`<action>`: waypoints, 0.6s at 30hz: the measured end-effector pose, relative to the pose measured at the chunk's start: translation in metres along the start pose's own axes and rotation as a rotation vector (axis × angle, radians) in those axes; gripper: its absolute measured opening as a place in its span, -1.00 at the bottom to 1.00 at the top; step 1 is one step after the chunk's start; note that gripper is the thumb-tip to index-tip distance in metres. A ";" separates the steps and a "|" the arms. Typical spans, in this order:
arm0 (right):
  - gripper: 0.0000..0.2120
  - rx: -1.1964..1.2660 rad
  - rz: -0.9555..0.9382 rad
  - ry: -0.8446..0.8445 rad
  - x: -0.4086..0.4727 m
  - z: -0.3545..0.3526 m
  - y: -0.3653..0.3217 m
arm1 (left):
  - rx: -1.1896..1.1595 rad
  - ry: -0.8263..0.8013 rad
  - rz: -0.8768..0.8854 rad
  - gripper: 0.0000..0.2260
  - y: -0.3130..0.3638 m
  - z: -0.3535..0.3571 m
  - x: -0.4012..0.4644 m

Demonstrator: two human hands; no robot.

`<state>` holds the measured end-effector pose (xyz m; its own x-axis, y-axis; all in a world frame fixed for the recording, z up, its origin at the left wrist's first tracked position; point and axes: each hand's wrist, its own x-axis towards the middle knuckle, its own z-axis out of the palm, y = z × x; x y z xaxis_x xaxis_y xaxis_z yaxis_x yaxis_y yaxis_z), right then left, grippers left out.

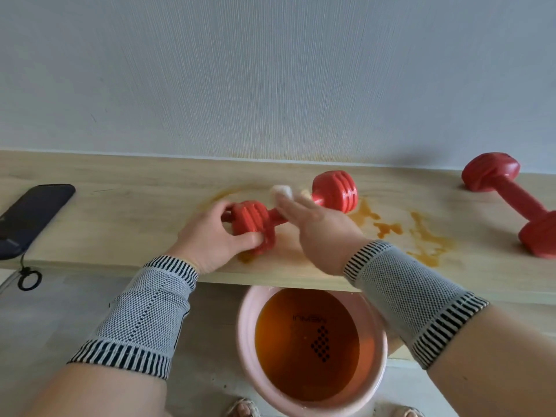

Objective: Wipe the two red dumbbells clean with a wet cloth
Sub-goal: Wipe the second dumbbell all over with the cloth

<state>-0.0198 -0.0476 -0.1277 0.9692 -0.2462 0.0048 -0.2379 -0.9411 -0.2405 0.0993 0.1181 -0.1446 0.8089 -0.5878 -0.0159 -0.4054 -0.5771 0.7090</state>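
Left hand (218, 236) gripped near end of ribbed red plastic dumbbell (288, 207), mid-shelf; right hand (313, 219) pressed small white cloth (282, 191) to its bar. Second smooth red dumbbell (511, 203), far right, apparently unwiped.

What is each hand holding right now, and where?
The left hand grips the near dumbbell by its near end weight. The right hand holds a white cloth against its handle; that grip is blurred.

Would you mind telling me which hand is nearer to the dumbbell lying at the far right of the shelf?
Right. The right hand is nearer the far dumbbell; the left hand is farther left, gripping the ribbed dumbbell.
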 end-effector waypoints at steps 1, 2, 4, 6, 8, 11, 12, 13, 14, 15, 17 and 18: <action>-0.21 0.013 0.077 0.024 0.003 -0.002 0.007 | -0.028 -0.029 -0.008 -0.21 0.000 -0.002 0.000; -0.22 0.012 0.131 0.032 0.005 -0.004 0.012 | -0.045 -0.053 -0.009 -0.24 0.000 -0.002 0.000; -0.22 -0.005 0.141 0.004 0.010 -0.007 0.017 | -0.053 -0.066 -0.006 -0.26 -0.002 -0.003 0.000; -0.23 0.008 0.117 -0.020 0.016 -0.006 0.017 | -0.045 -0.015 -0.018 -0.19 -0.003 -0.005 0.000; -0.24 0.010 0.109 -0.023 0.022 -0.006 0.016 | -0.027 0.089 0.017 -0.24 -0.003 -0.006 0.000; -0.23 -0.019 0.147 -0.029 0.027 -0.011 0.008 | 0.008 0.106 0.089 -0.27 0.002 -0.004 -0.004; -0.21 -0.033 0.154 -0.040 0.027 -0.012 0.004 | 0.027 0.092 0.087 -0.20 0.004 -0.002 -0.006; -0.19 -0.045 0.143 -0.058 0.025 -0.012 -0.002 | 0.049 0.095 0.086 -0.13 0.005 -0.001 -0.007; -0.19 -0.058 0.097 -0.073 0.021 -0.009 -0.009 | 0.062 0.111 0.087 -0.09 0.005 0.000 -0.006; -0.22 -0.082 0.017 -0.083 0.016 -0.005 -0.015 | 0.059 0.129 0.087 -0.07 0.006 0.000 -0.005; -0.28 -0.125 -0.104 -0.083 0.009 0.003 -0.018 | 0.034 0.137 0.076 -0.09 0.004 -0.001 -0.003; -0.28 -0.131 -0.086 -0.069 0.007 0.003 -0.015 | 0.022 0.132 0.072 -0.11 0.003 -0.001 -0.002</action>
<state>-0.0089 -0.0347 -0.1272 0.9874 -0.1510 -0.0476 -0.1555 -0.9813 -0.1130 0.0969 0.1180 -0.1421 0.8258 -0.5490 0.1287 -0.4725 -0.5491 0.6894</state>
